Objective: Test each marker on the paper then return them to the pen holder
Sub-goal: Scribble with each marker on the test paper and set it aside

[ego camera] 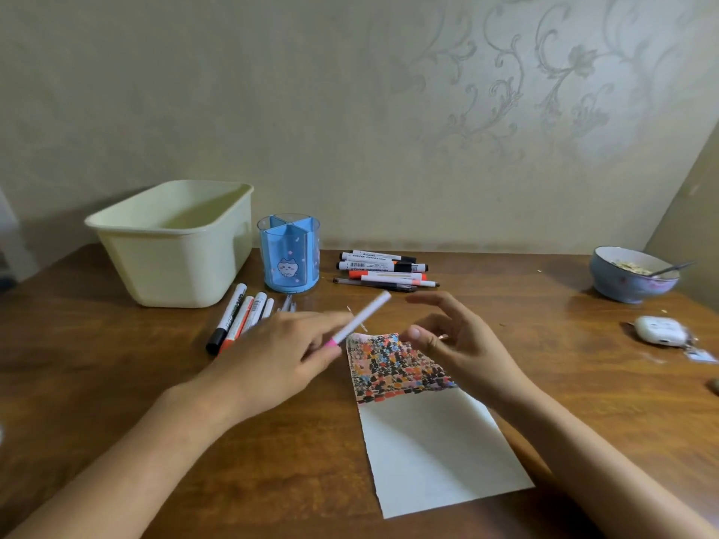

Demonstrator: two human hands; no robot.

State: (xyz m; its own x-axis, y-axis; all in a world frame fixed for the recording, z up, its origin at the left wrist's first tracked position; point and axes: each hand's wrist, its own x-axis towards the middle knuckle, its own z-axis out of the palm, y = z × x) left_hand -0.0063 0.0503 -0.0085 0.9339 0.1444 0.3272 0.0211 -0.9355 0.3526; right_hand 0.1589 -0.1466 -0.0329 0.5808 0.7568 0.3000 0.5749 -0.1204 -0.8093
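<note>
My left hand (pixel 280 355) grips a white marker with a pink end (pixel 362 319), slanted up to the right above the table. My right hand (pixel 455 344) hovers just right of it with fingers spread and relaxed, holding nothing. Under both hands lies the white paper (pixel 435 449), its upper part covered with coloured test marks. The blue pen holder (pixel 288 258) with a cat picture stands behind, its compartments looking empty. Several markers (pixel 383 270) lie to its right, and another group (pixel 237 322) lies left of my left hand.
A cream plastic tub (pixel 175 243) stands at the back left beside the holder. At the right are a blue bowl (pixel 632 276) with food and a spoon, and a white earbud case (pixel 659 330). The wooden table (pixel 116 383) meets the wall behind.
</note>
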